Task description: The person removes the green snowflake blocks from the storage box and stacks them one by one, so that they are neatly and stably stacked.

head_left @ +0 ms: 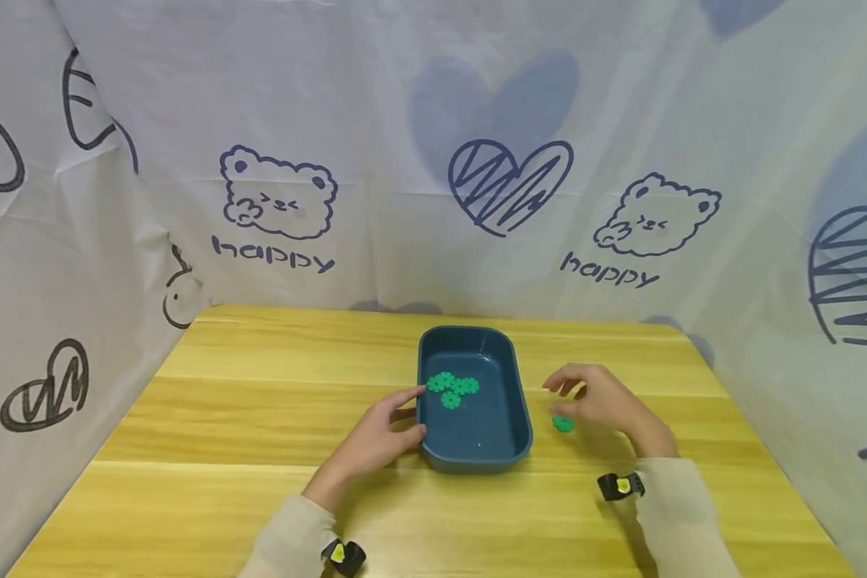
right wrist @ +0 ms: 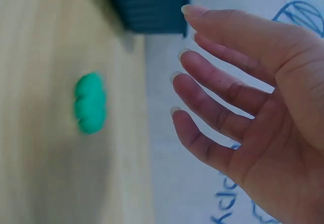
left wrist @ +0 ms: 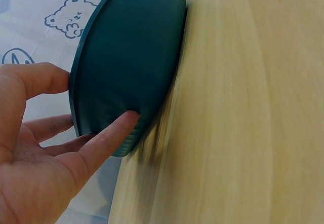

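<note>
A person works bare-handed at a wood-grained counter point(head_left: 260, 353). On it stands a dark blue-green tray point(head_left: 477, 437) with rounded corners; on its floor, toward the left wall, lies a cluster of small green notched discs point(head_left: 451, 400). A loose green disc point(right wrist: 91, 105) lies outside, on the counter just right of the tray. It is blurred in the right wrist view, so whether it is one disc or several overlapping cannot be told.

The right grip point(head_left: 600, 397) hovers beside the loose green disc, fingers gently bent, a gap between them and the thumb. It holds nothing; the right wrist view shows the fingertips apart from the disc. The left grip point(head_left: 376, 440) touches the tray's left side, fingers at the rim and thumb on the outer wall, spread rather than closed.

The step in hand looks to be picking up the loose green disc. Something so small and flat likely calls for a low approach, thumb and forefinger tips on opposite edges; the notches may give the nails a catch. Pressing straight down could make it skid. Light contact from the left grip should steady the tray; a hard push could slide it into the disc.
</note>
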{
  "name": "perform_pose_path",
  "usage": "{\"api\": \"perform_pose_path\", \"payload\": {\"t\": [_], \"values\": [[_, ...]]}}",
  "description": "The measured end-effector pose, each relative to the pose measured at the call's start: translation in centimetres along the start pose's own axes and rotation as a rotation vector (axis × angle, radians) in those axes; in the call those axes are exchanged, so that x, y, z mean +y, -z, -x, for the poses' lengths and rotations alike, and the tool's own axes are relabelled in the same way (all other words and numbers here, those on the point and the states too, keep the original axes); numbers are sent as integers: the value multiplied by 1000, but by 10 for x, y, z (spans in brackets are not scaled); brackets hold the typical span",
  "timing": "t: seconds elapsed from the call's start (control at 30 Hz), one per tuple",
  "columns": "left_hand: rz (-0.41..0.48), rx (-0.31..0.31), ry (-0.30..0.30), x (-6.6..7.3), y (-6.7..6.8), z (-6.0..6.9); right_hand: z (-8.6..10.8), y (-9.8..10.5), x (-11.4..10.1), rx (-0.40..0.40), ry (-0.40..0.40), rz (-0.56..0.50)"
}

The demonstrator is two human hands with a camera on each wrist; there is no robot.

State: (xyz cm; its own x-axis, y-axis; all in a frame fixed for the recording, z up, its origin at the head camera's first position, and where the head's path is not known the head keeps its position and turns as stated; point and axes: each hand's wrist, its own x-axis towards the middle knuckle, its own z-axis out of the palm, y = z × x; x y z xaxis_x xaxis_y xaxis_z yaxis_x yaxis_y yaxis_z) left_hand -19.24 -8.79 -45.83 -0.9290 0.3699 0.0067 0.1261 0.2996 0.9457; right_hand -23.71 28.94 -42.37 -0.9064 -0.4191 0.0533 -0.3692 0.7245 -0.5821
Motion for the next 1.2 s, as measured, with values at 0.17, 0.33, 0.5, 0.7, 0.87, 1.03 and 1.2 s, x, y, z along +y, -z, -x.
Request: {"api": "perform_pose_path", "payload": {"t": [0.17, 0.33, 0.5, 0.7, 0.87, 1.03, 1.2], "values": [[7, 11, 0, -2, 0, -1, -19, 10, -26, -8, 33, 0], [11, -1, -6, -1, 1, 0, -43, 11, -55, -69, 41, 5], [11, 0, -1, 1, 2, 0, -71, 1, -80, -142, 53, 9], [5, -14, -26, 0, 2, 0, -98, -16, -92, -165, 68, 25], [7, -14, -24, 0, 1, 0, -114, -32, -91, -210, 85, 20], [12, -17, -23, 0, 1, 1, -124, -46, -90, -242, 53, 72], [10, -17, -20, -2, 0, 0, -129, -59, -89, -280, -7, 140]]}}
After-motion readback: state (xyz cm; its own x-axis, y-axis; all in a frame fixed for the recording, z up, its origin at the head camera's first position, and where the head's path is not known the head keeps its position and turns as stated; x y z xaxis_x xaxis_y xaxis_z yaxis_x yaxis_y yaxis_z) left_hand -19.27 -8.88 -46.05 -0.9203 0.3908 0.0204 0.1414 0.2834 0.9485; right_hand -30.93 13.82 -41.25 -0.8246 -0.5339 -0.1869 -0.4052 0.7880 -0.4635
